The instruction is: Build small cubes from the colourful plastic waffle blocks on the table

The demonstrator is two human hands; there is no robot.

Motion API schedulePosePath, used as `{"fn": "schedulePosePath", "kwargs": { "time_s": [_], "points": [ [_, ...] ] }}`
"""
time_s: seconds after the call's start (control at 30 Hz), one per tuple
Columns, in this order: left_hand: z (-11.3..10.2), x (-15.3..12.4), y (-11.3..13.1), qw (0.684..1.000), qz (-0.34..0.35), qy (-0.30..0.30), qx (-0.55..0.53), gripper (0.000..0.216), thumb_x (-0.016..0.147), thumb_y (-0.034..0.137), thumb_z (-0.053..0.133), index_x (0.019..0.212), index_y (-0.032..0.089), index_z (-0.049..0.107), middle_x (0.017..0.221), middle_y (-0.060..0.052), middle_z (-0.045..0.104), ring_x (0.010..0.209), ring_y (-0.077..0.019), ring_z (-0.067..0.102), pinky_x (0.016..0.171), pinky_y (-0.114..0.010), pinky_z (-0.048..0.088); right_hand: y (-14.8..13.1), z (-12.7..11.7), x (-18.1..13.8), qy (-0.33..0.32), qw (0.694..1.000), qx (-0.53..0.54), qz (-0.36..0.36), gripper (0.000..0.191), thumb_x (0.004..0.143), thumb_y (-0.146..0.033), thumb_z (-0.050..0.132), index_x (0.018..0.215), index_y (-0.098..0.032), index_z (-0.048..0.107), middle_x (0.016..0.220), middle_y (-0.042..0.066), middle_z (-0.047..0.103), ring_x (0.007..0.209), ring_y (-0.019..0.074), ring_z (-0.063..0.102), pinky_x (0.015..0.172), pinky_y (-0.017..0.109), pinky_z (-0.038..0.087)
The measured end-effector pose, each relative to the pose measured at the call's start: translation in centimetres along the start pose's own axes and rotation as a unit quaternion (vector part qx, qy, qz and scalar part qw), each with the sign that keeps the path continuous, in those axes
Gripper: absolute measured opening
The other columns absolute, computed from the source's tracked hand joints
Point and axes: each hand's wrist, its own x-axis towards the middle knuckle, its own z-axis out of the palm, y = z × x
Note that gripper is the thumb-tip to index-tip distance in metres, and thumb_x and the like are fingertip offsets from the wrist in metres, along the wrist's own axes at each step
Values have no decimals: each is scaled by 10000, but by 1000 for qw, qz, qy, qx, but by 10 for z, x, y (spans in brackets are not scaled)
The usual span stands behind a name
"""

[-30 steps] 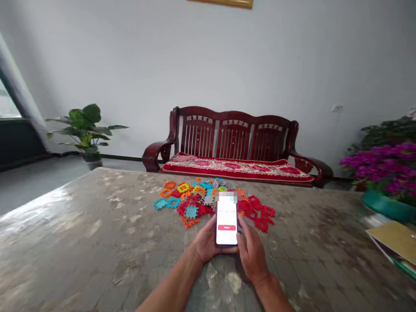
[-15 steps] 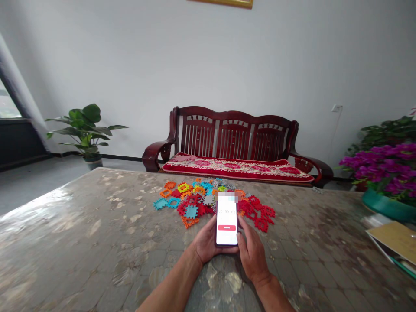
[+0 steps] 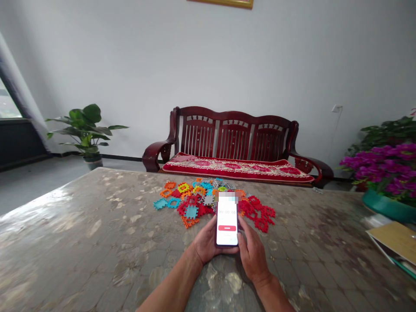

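Observation:
A smartphone [image 3: 227, 220] stands tilted toward me above the table, its bright screen showing a row of zeros and a red button. My left hand [image 3: 205, 243] is closed around its left side and lower end. Along the right edge my right hand [image 3: 252, 251] grips it too, with the thumb by the lower right corner. Behind the phone lies a heap of toothed plastic building tiles: a light-blue tile [image 3: 191, 212], red tiles [image 3: 262, 213], an orange tile [image 3: 170, 185] and a yellow-green tile [image 3: 183, 187] among several others. The phone hides part of the heap.
A patterned cloth covers the table [image 3: 97, 242]. At the right are a teal flowerpot [image 3: 386, 204] with purple flowers and a brown folder [image 3: 394, 239]. Beyond the table stand a carved wooden bench [image 3: 232, 134] with a red seat cover and a potted plant [image 3: 87, 130].

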Motion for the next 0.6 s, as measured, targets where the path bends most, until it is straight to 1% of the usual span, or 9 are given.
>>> {"fn": "schedulePosePath", "kwargs": {
  "time_s": [0.13,0.3,0.6],
  "points": [
    [1,0,0,1000,3,-2,3,578,913,539,439,1314,140,557,1218,-173,664,1138,-342,599,931,-577,447,0,0,0,3,1000,-4,-1,440,960,-311,403,1385,-218,469,1326,88,596,1186,216,580,969,389,504],
    [4,-1,0,1000,2,7,6,559,918,542,426,1275,145,589,1217,-166,666,1130,-337,603,924,-573,453,-2,0,1,9,1000,-3,-4,439,959,-313,399,1380,-219,480,1313,88,606,1173,215,590,954,379,516],
    [2,-1,-1,1000,0,17,7,559,923,544,412,1273,147,593,1197,-161,677,1097,-322,616,932,-578,443,-3,0,1,9,1000,3,2,425,953,-311,409,1357,-224,508,1294,89,620,1156,218,603,952,396,521]
  ]
}}
